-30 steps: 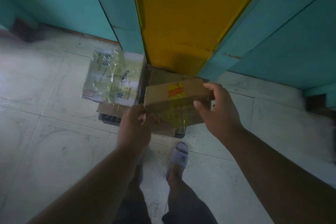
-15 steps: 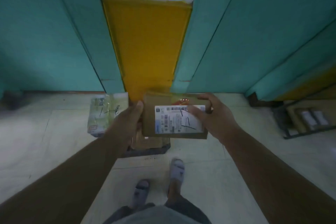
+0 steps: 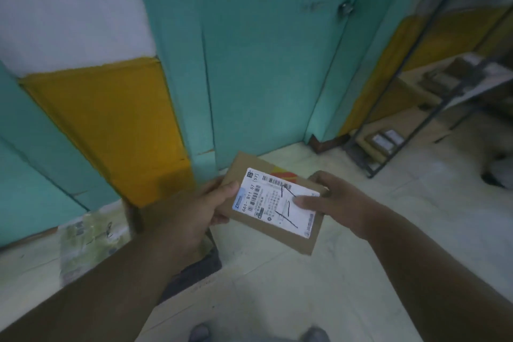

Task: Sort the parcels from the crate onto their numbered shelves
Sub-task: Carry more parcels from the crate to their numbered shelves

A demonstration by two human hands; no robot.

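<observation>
Flat cardboard parcel (image 3: 273,207) held at centre frame, label (image 3: 277,203) up, above the floor. Left hand (image 3: 194,211) clamped on its left edge, thumb over the top face; right hand (image 3: 337,203) gripping the right edge, thumb pressed on the label. Likely light and stiff, slim enough for a one-hand pinch; edges the safest hold, glossy label possibly slick. Metal shelves (image 3: 433,108) at right of frame, well apart from parcel. Crate (image 3: 194,269) partly visible lower centre.
</observation>
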